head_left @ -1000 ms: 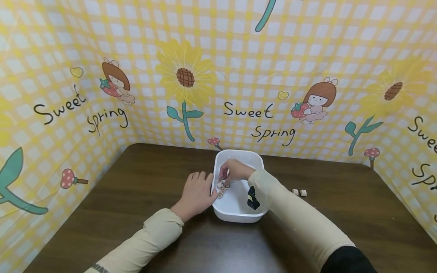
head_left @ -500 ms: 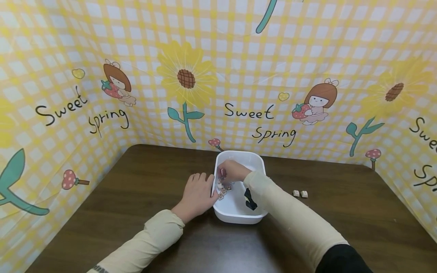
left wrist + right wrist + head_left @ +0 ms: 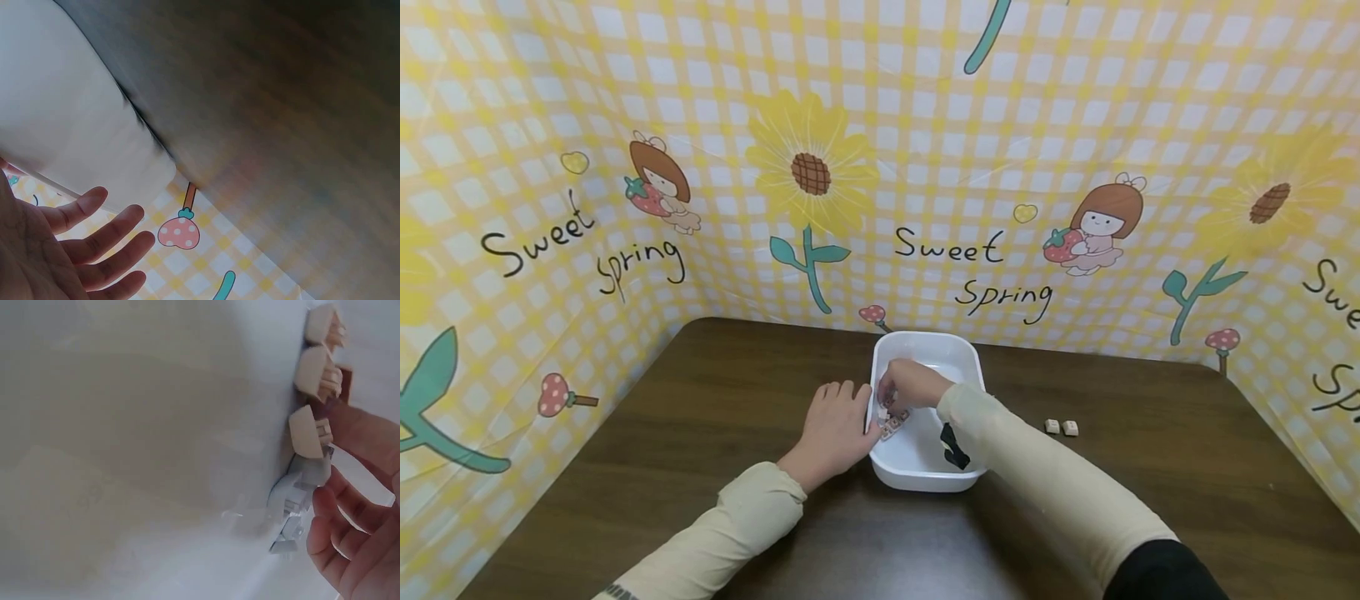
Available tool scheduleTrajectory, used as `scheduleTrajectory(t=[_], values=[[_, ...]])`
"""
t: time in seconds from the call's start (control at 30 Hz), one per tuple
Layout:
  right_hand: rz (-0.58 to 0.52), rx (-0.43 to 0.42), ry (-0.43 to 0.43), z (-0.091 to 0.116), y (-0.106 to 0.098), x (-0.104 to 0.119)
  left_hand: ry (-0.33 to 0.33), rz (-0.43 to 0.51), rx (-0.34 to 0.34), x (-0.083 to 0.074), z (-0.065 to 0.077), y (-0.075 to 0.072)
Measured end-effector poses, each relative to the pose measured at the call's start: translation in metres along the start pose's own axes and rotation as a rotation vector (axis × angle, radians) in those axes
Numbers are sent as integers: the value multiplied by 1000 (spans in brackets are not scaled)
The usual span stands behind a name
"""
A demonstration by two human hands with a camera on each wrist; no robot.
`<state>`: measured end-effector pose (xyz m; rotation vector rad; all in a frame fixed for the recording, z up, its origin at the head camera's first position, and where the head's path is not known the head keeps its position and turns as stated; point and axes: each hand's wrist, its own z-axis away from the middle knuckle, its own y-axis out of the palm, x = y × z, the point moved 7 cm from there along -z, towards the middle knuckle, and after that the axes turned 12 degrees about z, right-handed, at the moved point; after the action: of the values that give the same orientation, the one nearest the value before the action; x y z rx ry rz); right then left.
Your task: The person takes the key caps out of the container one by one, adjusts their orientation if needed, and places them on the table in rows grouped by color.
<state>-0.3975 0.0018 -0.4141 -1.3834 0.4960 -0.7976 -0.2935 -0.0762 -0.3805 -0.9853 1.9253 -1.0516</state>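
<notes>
before checked cloth (image 3: 940, 150), a brown table (image 3: 1187, 450) holds a tub (image 3: 925, 481)

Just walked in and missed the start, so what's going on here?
A person has their right hand inside a white tub, its fingers at a cluster of small keycaps; whether they grip one is unclear. The left hand rests at the tub's left side. Two loose keycaps sit on the dark table, right of the tub.

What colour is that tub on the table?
White; the tub shows best in the head view.
</notes>
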Motion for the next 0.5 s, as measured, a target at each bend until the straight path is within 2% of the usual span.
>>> scheduleTrajectory(t=[0.1, 0.2, 0.5], values=[[9, -30, -28, 3, -6, 3, 1, 4, -2, 0, 0, 0], [-11, -58, -11, 10, -17, 2, -1, 9, 7, -1, -1, 0], [-204, -59, 57, 43, -46, -14, -49, 1, 61, 2, -1, 4]])
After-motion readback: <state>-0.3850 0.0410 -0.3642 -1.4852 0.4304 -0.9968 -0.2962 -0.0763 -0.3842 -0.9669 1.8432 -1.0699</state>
